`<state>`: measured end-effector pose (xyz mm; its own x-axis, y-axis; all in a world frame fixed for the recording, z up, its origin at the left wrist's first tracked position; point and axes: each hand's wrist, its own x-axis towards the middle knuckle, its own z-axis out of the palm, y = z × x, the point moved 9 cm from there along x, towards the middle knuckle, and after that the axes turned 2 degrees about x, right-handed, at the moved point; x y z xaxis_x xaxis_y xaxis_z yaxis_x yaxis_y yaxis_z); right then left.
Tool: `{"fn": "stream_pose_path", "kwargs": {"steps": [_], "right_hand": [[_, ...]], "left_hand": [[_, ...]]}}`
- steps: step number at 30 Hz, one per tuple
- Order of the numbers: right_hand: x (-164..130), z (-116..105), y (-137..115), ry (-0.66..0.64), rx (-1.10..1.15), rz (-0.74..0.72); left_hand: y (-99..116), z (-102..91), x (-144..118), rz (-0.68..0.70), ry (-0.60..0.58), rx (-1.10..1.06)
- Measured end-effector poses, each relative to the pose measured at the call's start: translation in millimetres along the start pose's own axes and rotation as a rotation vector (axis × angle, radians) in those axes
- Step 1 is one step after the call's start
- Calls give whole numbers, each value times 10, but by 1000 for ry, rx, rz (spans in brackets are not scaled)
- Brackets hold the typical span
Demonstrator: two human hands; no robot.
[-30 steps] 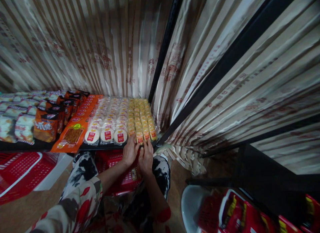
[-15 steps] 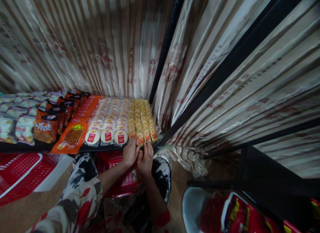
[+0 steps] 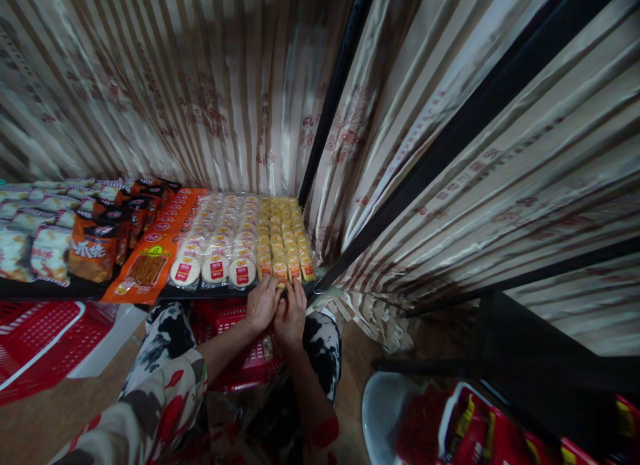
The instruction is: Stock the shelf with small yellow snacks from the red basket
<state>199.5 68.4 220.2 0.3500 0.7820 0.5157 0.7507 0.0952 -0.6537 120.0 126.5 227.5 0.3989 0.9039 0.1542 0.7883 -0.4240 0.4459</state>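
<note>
Rows of small yellow wrapped snacks (image 3: 285,242) stand at the right end of a dark shelf (image 3: 200,294). At the front of these rows, my left hand (image 3: 263,306) has its fingers bent onto the lower end of a yellow wrapped snack (image 3: 281,274). My right hand (image 3: 291,318) is beside it, almost touching, with fingertips on the same snack's front and thumb tucked below. Both hands look closed, and the fingers hide much of what they grip. Just left lie rows of round white packaged cakes (image 3: 242,273) with red labels.
An orange snack packet (image 3: 145,268) and several bagged snacks (image 3: 93,248) fill the shelf's left. Below are red baskets (image 3: 45,345). A dark post (image 3: 335,98) and striped curtain (image 3: 225,85) stand behind. At lower right, a pale stool (image 3: 380,412) stands near red packets (image 3: 465,425).
The view has shifted very slightly. Both hands stay at the front of the yellow rows, with only tiny finger movement.
</note>
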Motion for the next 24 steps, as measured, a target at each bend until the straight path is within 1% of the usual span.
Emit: {"fn": "stream_pose_path", "kwargs": {"steps": [4, 8, 15, 20, 24], "right_hand": [[-16, -26, -43, 32, -4, -10], [-19, 1, -77, 9, -7, -45], [-38, -10, -60, 1, -19, -58], [-44, 3, -70, -4, -27, -70], [-75, -37, -104, 13, -24, -62]], "left_hand": [[3, 28, -24, 27, 8, 15], [12, 26, -27, 49, 31, -20], [31, 2, -62, 95, 75, -77], [13, 18, -72, 87, 74, -78], [8, 36, -106, 110, 73, -106]]}}
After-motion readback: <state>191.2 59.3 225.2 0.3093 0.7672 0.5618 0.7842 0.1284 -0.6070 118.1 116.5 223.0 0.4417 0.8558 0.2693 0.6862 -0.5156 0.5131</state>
